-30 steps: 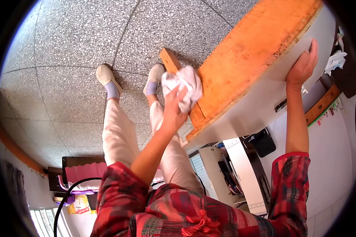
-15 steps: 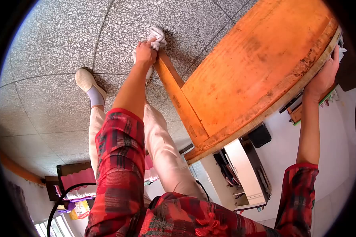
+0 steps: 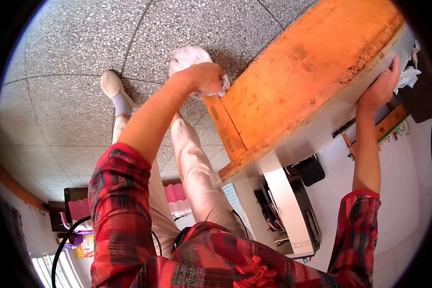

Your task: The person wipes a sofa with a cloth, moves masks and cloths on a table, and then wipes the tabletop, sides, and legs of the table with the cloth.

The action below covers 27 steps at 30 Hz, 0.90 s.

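My left hand [image 3: 207,78] is closed on a crumpled whitish cloth [image 3: 189,56]. It presses the cloth around the upper end of a wooden strip [image 3: 225,129] on an orange wooden table [image 3: 293,81]. The table is tilted on its side, its worn, stained orange underside towards me and its pale top [image 3: 317,129] facing away to the right. My right hand [image 3: 381,89] lies against that pale top near the rim, fingers stretched out, steadying it. The far part of the table runs out of view.
Speckled stone floor [image 3: 77,110] lies beneath. My foot in a cream shoe [image 3: 111,84] stands at left, my other foot mostly hidden. Behind, upside down, are a white cabinet [image 3: 289,211], a black chair-like object [image 3: 309,170], a pink cloth [image 3: 175,193] and a black cable [image 3: 57,259].
My left hand has moved right and down along the strip with the cloth, which is now more spread out. The table has turned slightly, showing more of its pale top.
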Available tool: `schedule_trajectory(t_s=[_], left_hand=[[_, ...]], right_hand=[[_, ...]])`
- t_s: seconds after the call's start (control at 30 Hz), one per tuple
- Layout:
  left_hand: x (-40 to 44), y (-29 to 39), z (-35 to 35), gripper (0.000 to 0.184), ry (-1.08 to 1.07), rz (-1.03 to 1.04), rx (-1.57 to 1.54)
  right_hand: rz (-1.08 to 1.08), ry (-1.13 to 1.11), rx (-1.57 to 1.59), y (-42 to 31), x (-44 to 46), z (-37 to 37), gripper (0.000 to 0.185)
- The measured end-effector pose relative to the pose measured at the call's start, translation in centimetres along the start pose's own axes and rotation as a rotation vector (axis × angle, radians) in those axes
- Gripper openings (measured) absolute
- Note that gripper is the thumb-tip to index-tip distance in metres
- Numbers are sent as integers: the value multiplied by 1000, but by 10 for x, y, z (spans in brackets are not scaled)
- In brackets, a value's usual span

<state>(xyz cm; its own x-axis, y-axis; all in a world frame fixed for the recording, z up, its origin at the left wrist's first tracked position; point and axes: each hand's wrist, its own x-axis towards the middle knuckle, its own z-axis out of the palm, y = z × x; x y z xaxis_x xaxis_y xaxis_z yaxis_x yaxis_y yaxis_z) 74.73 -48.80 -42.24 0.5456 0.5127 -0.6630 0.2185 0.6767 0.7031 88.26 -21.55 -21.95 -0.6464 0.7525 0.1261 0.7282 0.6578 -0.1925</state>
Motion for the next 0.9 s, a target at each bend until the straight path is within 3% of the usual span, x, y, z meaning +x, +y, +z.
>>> schedule_trajectory(t_s=[0.07,0.17,0.27,0.33,0.4,0.47,0.5,0.53,0.67,0.7,0.8,0.83,0.9], left_hand=[[30,-17,6,31,56,61,-10],[89,-41,10,31,-90,5,225],[98,-64,4,31,44,6,280],[93,-82,9,33,425,-186,198],[88,-88,8,31,536,-187,157],[74,-81,2,33,397,-98,37],[64,-56,-6,34,245,-190,-103],[53,-45,-3,37,250,-67,-280],[-1,-5,-6,41,59,-10,-849],[-11,5,1,35,55,33,-1174],[15,4,16,22,-187,-122,-1560],[25,7,10,22,-189,-108,-1546],[43,12,1,17,-338,-54,-1834]], right_hand=[[-65,-41,-73,4,1,-3,47],[-26,-54,-88,2,0,-3,49],[32,-65,-43,-4,-1,-2,49],[88,-49,26,-15,-1,1,48],[153,-25,87,-11,0,2,47],[-37,-104,-130,3,-1,-5,46],[-36,-102,-129,3,-3,-6,46],[-15,-76,-85,1,-3,-5,46],[5,-31,-36,-8,1,-2,45],[13,-23,-38,-9,-1,-3,45],[-15,6,-35,-7,3,-1,44],[-31,9,-25,-7,3,-1,44],[-32,-3,-15,-10,2,-3,43]])
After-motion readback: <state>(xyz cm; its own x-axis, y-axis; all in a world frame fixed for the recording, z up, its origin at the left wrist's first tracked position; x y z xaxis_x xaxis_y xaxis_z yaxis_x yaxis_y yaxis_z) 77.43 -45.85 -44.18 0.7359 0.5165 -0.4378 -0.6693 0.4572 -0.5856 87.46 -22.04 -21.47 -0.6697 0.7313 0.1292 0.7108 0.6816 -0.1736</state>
